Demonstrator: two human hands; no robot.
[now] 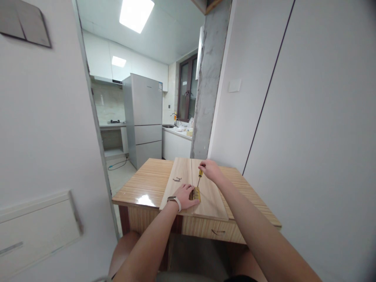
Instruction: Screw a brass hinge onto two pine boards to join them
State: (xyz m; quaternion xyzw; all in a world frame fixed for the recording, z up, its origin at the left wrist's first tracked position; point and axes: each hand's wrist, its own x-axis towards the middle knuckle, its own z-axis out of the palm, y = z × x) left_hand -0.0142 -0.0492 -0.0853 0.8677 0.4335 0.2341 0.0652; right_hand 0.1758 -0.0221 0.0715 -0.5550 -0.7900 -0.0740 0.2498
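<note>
Screwdriver up on its point, right of the table's middle: yellow handle on top, slim shaft running down to the brass hinge. Its long axis is steep, close to upright, with the handle end tipped a little to the right and towards the table's far edge. And the right hand has it, fingers curled in and closed around the top of that handle!

Down below, the hinge lies flat by the seam of the pale wooden boards, nearer the table's front edge than its far one, its long side running roughly front to back. Over comes the left forearm, and the left hand is spread on the wood, thumb well apart from the fingers, touching the hinge, covering part of its left side. White-banded watch on that wrist. Beyond those fingers, towards the far left corner, a few loose screws lie in a small cluster on the left board.
</note>
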